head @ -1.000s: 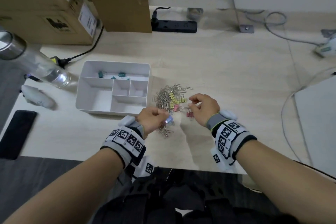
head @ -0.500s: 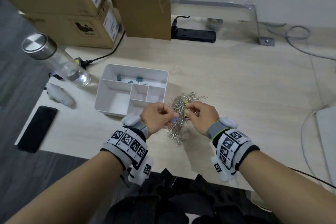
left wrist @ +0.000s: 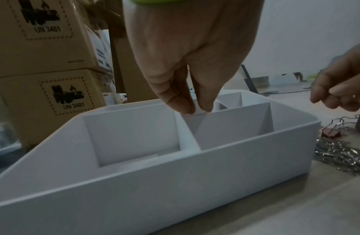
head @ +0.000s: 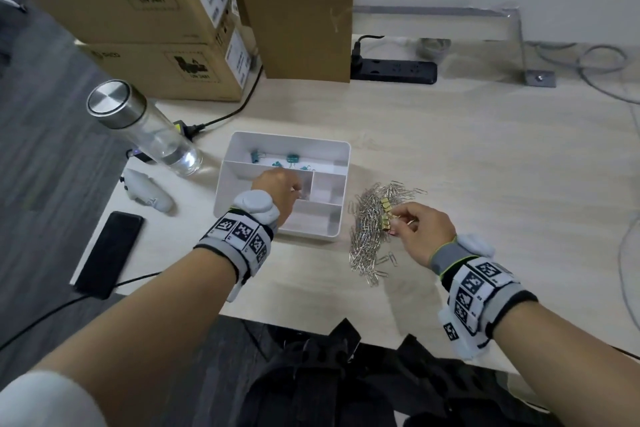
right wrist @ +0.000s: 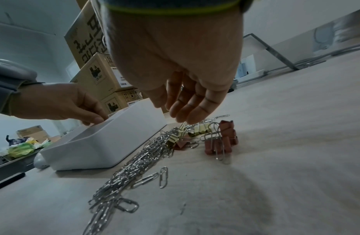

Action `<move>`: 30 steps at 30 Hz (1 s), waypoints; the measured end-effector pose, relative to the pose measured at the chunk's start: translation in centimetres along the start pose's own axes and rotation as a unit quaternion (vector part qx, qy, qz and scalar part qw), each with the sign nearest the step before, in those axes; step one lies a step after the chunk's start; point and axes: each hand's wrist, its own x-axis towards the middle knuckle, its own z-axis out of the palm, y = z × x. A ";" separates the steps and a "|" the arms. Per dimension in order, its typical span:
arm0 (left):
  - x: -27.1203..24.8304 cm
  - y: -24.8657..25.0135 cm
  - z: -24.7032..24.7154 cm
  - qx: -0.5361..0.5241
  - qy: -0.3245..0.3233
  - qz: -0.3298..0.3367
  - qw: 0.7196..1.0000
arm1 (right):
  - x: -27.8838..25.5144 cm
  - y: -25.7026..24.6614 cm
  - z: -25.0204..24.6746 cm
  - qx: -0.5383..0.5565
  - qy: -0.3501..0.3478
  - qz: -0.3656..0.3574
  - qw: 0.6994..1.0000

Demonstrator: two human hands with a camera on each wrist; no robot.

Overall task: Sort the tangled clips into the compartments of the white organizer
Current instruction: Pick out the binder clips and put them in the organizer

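Over the white organizer (head: pixel 341 156) we find the left hand (head: pixel 277 192), fingers pointing down with thumb and forefinger tips close together above one of the small middle compartments. In the left wrist view the fingertips (left wrist: pixel 183 106) hang just above the dividers; we see nothing between them, so we note them as loosely drawn together and holding nothing we can make out.

Just right of those fingers, outside the organizer wall, lies the pile of silver paper clips (head: pixel 372 229), stretching along the desk (head: pixel 485 166) toward us. The right hand (head: pixel 420 232) hovers at the far end of that pile. Its fingertips (right wrist: pixel 192 118) sit right over a row of yellow binder clips (head: pixel 385 215), and a wire handle rises to meet them; whether it is truly pinched we cannot tell. Beside the yellow ones, beneath the palm, stand a few reddish-brown binder clips (right wrist: pixel 225 139), one paper clip leaning against them.

Beyond the left fingers, the organizer's long back compartment holds teal binder clips (head: pixel 292 159).

Further left of the hand: a clear bottle with a steel cap (head: pixel 145 128), a dark phone (head: pixel 109 253), stacked cardboard boxes (head: pixel 138 10).
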 end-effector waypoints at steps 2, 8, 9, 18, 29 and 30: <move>-0.2 0.1 0.4 -0.009 0.031 0.044 0.998 | 0.3 0.3 -0.2 0.000 0.012 0.018 1.000; -1.8 4.6 3.0 -0.330 0.068 0.035 0.941 | 1.4 1.9 -2.2 0.006 0.084 0.078 0.993; -1.9 5.6 3.7 -0.365 0.036 0.021 0.930 | 1.5 2.1 -2.3 0.001 0.081 0.081 0.993; -0.2 11.6 7.7 -0.016 -0.121 0.139 0.983 | 3.4 1.9 -1.5 -0.117 -0.013 0.052 0.992; 0.9 12.4 8.0 -0.005 -0.127 0.121 0.984 | 4.5 2.3 -1.9 -0.084 -0.054 0.044 0.994; 0.7 12.2 8.0 -0.025 -0.114 0.117 0.986 | 4.3 2.4 -2.1 -0.074 -0.053 0.051 0.995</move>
